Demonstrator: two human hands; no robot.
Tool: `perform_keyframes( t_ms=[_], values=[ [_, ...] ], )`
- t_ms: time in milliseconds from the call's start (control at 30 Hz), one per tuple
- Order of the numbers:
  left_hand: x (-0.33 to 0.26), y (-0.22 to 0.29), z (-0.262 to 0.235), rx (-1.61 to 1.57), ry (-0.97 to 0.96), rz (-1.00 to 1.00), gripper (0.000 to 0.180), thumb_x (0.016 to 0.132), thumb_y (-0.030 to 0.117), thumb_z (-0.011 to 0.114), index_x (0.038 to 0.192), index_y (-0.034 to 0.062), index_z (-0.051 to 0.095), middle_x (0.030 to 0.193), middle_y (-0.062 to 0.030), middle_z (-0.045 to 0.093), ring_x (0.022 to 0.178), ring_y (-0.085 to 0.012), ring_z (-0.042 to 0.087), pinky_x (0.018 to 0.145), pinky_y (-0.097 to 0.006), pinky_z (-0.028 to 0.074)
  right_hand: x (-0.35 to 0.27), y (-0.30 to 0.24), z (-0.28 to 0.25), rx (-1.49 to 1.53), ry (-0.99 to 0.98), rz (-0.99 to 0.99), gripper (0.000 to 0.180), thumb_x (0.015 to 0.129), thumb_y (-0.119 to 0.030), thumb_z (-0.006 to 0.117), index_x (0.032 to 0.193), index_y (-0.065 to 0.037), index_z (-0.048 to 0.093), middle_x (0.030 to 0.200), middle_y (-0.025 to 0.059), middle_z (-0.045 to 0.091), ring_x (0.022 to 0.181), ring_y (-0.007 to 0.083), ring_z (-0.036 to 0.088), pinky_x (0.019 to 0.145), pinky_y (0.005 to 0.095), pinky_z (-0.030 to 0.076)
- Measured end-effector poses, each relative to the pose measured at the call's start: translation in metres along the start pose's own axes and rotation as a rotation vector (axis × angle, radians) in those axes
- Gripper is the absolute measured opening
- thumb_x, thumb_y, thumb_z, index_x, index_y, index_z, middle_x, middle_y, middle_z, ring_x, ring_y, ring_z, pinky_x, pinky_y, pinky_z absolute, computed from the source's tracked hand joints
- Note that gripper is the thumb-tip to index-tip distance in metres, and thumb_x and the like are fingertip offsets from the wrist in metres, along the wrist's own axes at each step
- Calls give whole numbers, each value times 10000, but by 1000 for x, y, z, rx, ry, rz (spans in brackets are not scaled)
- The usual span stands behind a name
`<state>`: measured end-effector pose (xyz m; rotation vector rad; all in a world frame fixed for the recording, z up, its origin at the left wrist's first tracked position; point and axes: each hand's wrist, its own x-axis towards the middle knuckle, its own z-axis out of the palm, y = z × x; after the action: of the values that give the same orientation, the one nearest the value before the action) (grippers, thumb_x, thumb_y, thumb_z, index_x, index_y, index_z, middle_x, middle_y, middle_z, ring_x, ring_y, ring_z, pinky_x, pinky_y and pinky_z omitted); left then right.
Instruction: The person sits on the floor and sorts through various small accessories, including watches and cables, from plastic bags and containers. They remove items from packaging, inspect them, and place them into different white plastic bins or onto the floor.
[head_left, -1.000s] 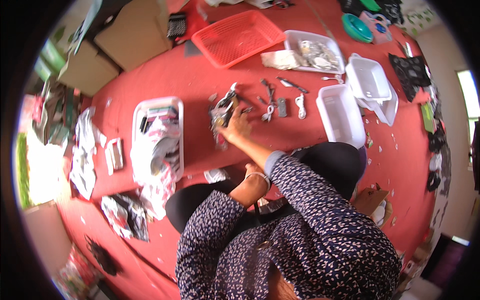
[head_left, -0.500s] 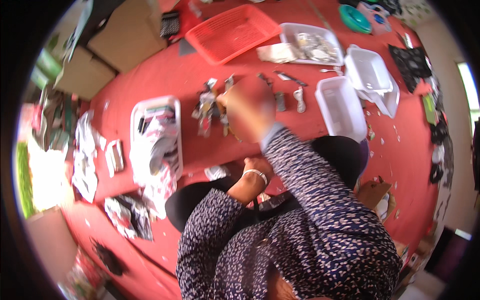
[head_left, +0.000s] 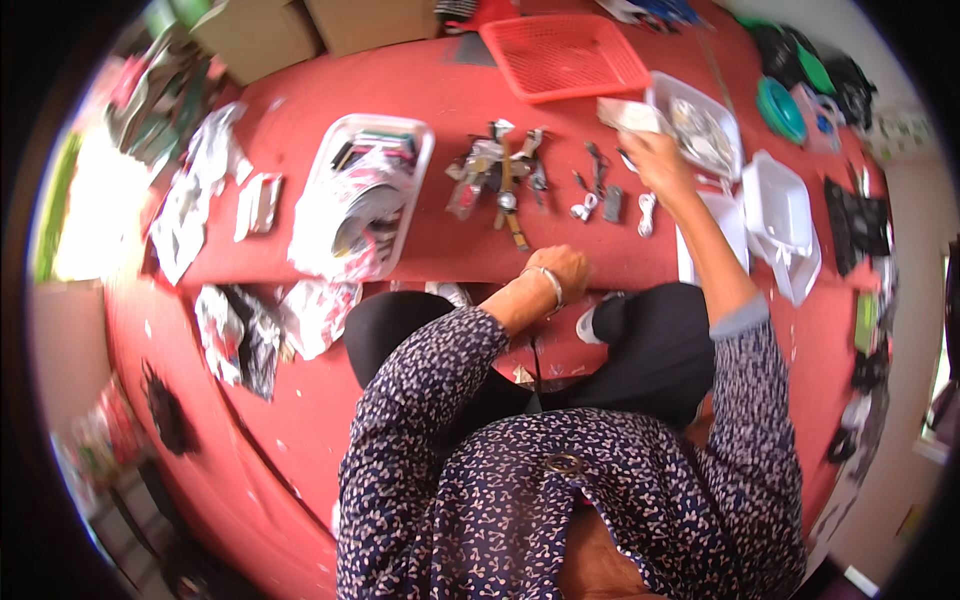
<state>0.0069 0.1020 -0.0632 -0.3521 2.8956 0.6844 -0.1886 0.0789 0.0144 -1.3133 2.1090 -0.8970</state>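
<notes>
My right hand [head_left: 655, 160] reaches to the far right, its fingers bent together over a small dark strip on the red surface, beside a pale cloth or paper [head_left: 632, 114]. Whether the strip is in the fingers is hard to see. Closed in a loose fist, my left hand [head_left: 567, 267] hovers near the front edge, and its palm is hidden. Ahead of it lies a wristwatch [head_left: 507, 201] with a dark and gold strap, next to a pile of small bagged items [head_left: 478, 172]. A grey block [head_left: 613, 204] and a white coiled cable [head_left: 646, 214] lie nearer than my right hand.
A white tray [head_left: 424, 190] of packaged goods stands left. Far back is a red basket [head_left: 570, 60]; right of it, a white bin [head_left: 738, 125] holds small bagged pieces. White containers [head_left: 777, 205] sit at right, plastic bags [head_left: 200, 190] at far left.
My right hand has swung from the pile of small items toward the far right. The left hand stays near the front edge. The view has shifted, too.
</notes>
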Motion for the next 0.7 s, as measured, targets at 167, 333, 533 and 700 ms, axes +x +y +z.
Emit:
perform_keyframes(
  t_ms=[167, 333, 533, 700],
  values=[
    [27, -23, -9, -2127, 457, -297, 499, 844, 422, 451, 1110, 0, 435, 1040, -139, 538, 948, -264, 547, 746, -405, 476, -64, -30, 14, 445, 99, -135, 293, 853, -196, 492, 1080, -11, 509, 1048, 94, 550, 952, 162, 533, 788, 268, 414],
    [-21, 19, -66, -2561, 591, -159, 747, 774, 668, 317, 1207, 62, 355, 1081, -94, 486, 981, -259, 453, 932, -422, 301, -107, -38, 80, -114, -8, -592, 549, 888, -425, 348, 1229, 1, 399, 1163, 170, 474, 1145, 282, 388, 977, 377, 245],
    [-79, 18, -106, -2373, 631, 269, 602, 848, 414, 455, 1292, 47, 277, 1218, -108, 444, 1115, -215, 409, 960, -364, 289, -39, 24, 52, -256, 52, -593, 476, 902, -322, 367, 1205, 45, 395, 1112, 141, 502, 965, 240, 501, 846, 335, 389],
    [-208, -24, -106, -1805, 994, 296, 295, 875, 190, 447, 1018, -50, 542, 976, -159, 590, 896, -232, 579, 808, -328, 455, -44, 29, 58, 98, -90, 37, 289, 848, -182, 511, 1047, 28, 527, 882, 69, 577, 742, 103, 562, 565, 200, 426]
  ],
)
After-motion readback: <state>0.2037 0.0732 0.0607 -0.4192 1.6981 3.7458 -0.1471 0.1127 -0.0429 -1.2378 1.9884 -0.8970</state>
